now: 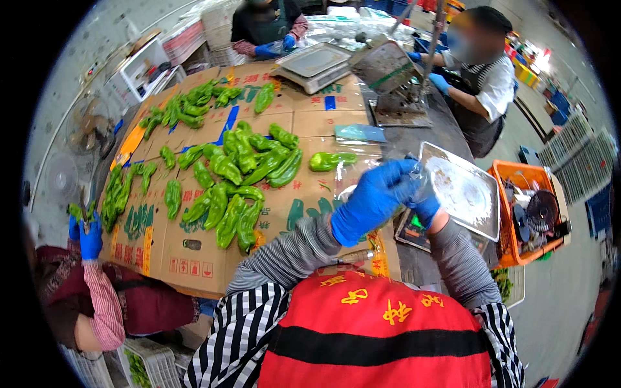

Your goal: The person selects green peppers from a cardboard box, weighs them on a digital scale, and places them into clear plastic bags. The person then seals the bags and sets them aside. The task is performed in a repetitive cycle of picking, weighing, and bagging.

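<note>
A red apron (381,310) with a black band is sitting nearest in the head view, on the near side of a rectangular metal tray (469,204). Just left of the tray, the blue-gloved left hand (372,200) is pinching clear plastic film (422,184), fingers together; the right hand (425,205) is meeting it, partly hidden, so I cannot tell its grip. Farther left of the tray, green peppers (240,155) are lying on flattened cardboard (323,119). Right of the tray, an orange crate (511,258) is holding a black fan (541,211).
</note>
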Demonstrator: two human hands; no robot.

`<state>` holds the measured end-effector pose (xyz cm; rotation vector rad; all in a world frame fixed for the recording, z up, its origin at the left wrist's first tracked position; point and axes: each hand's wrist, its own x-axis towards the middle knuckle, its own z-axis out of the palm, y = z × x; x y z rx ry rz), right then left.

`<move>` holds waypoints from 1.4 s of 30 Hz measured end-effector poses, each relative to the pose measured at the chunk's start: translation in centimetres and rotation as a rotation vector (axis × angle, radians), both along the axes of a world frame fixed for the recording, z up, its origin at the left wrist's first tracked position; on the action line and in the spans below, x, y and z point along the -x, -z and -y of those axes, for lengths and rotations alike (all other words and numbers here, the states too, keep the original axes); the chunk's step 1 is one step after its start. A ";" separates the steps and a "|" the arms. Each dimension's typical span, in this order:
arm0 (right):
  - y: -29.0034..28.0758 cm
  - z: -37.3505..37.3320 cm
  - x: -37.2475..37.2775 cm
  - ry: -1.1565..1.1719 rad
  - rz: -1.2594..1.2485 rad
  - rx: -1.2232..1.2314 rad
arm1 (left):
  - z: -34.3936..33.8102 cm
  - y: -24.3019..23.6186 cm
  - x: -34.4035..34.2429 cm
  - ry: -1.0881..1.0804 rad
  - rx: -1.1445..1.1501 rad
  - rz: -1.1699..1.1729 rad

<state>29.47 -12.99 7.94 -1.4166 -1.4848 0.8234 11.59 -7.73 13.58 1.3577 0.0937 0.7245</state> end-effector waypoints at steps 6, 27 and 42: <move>0.0 -10.0 -12.3 0.257 -0.521 -0.281 | 0.6 7.1 4.1 0.027 0.035 -0.041; 8.7 0.2 -37.5 0.794 -1.140 0.071 | -16.6 13.3 21.3 -1.175 -0.689 -0.647; 4.0 6.2 -8.5 0.674 -0.544 -0.269 | -24.3 17.3 12.8 -0.710 -0.847 -1.151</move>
